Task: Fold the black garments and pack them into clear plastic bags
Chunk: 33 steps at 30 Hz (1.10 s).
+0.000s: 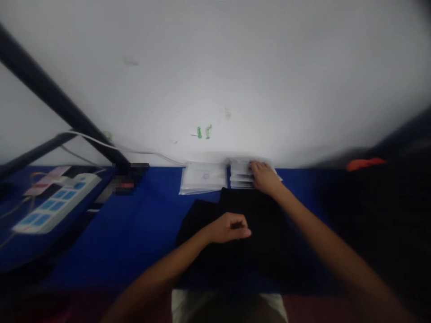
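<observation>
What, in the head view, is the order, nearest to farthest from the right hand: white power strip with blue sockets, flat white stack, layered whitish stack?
1. Layered whitish stack: under the right hand.
2. Flat white stack: left of it.
3. White power strip: far left.

The right arm (314,229) stretches forward, the right hand (265,177) palm-down — the left arm (168,264) angles inward, the left hand (226,228) farther back, fingers (237,218) loosely curled above the thumb (241,233)
</observation>
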Available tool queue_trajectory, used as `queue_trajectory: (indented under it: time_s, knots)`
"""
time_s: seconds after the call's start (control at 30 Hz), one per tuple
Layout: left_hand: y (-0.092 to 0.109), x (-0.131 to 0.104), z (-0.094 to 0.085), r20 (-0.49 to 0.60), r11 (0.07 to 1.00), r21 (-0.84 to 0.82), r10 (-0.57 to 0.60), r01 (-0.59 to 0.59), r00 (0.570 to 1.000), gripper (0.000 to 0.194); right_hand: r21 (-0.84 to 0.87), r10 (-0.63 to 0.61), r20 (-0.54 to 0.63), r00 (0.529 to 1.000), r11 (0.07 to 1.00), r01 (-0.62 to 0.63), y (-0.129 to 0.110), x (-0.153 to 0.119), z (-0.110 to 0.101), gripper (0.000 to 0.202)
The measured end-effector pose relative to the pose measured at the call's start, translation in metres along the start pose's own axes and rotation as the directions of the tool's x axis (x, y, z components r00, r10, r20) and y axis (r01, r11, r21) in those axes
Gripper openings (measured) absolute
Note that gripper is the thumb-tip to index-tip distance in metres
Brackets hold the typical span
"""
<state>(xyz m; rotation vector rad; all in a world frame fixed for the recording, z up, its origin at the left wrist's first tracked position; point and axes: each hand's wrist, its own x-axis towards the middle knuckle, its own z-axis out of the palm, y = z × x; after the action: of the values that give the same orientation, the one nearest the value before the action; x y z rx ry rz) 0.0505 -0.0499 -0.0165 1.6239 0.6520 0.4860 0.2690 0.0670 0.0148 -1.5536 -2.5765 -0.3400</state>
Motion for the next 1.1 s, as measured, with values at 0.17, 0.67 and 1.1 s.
queue_trajectory:
  time_s: [0.17, 0.67, 1.1]
  knots:
    - [-0.004, 0.001, 0.002, 0.004, 0.987, 0.150, 0.057, -0.057, 0.998, 0.027, 0.040, -0.012, 0.097, 0.995, 0.999, 0.008, -0.008, 0.007, 0.023, 0.082]
    - [0.013, -0.019, 0.010, 0.050, 0.804, 0.585, 0.095, -0.107, 0.994, 0.018, 0.054, -0.054, 0.104, 0.993, 0.997, 0.048, -0.004, 0.005, 0.032, 0.069]
    - [0.010, -0.140, -0.012, -0.086, 0.696, 0.718, 0.049, 0.028, 0.995, 0.015, 0.384, -0.201, 0.021, 0.979, 0.906, 0.178, -0.047, -0.116, -0.036, 0.050]
